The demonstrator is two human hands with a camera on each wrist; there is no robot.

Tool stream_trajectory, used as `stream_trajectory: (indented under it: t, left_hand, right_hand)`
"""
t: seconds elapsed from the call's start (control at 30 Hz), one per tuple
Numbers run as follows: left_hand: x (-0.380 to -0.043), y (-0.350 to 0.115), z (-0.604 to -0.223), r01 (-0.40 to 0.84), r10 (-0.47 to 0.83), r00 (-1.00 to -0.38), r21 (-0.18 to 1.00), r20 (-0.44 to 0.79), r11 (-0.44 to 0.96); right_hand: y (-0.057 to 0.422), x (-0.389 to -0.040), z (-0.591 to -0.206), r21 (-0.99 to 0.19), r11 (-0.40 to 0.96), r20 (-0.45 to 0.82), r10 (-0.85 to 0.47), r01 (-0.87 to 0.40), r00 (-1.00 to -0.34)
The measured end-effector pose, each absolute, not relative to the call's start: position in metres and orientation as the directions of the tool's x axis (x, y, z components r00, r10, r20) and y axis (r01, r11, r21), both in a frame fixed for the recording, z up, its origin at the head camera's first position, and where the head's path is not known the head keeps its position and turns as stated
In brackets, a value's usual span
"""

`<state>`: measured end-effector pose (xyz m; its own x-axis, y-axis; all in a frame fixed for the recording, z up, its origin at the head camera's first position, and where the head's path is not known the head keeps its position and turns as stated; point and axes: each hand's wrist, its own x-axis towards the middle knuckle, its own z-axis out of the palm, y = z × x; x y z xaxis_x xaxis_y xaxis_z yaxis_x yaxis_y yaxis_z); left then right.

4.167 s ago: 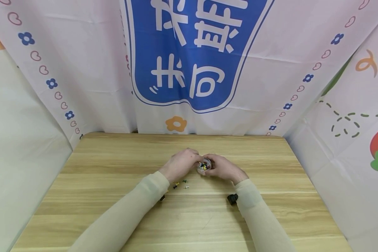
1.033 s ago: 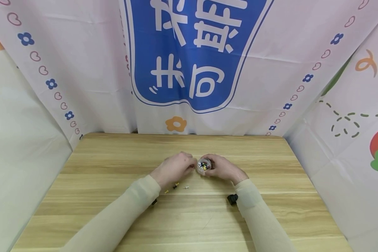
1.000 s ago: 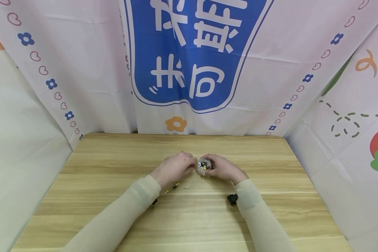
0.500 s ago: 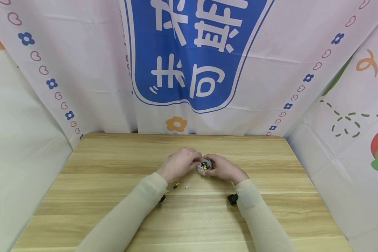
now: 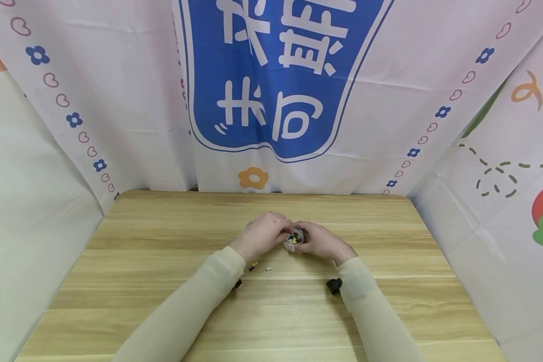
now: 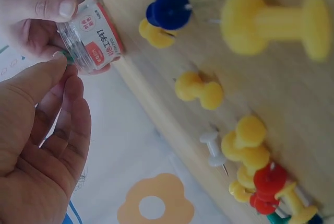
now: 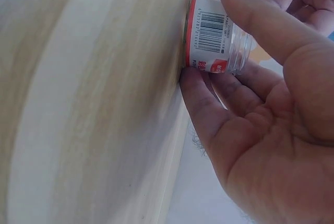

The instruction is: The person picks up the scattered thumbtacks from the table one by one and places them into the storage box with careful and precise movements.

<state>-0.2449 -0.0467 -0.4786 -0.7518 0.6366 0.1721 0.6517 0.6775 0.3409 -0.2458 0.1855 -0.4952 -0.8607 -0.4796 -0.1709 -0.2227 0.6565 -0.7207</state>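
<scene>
Gripping a push pin jar, the right hand has its thumb and fingers curled round the side wall, near the middle of the counter. Jar: clear, round, uncapped, mouth upward, with a white-and-red printed label and a barcode; contents, pins of several colours, yellow among them.

Left hand: at the jar's mouth, thumb and forefinger closed together on a small green push pin, mostly hidden by the fingertips.

Loose push pins, lying on the counter near the left forearm: one yellow pin, largest in the left wrist view; one blue pin, with another yellow pin against it in that view; one further yellow pin, set apart; one white pin, on its side; a cluster of yellow, red and green pins, overlapping in view, exact count not readable.

Surroundings: counter of pale wood grain; cream sleeves on both arms; one black object beside the right cuff, kind unclear; white printed curtain behind, bearing a blue panel with white characters and an orange flower below it.
</scene>
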Motion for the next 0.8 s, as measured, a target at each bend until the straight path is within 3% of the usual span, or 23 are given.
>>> stream_trajectory:
  t: [0.8]
  left_hand:
    - [-0.218,-0.072,-0.465,0.749,0.756,-0.654,0.174,0.034,0.64]
  right_hand:
    - [0.186,-0.247,-0.496,-0.723,0.641,-0.146,-0.508,-0.259,-0.849]
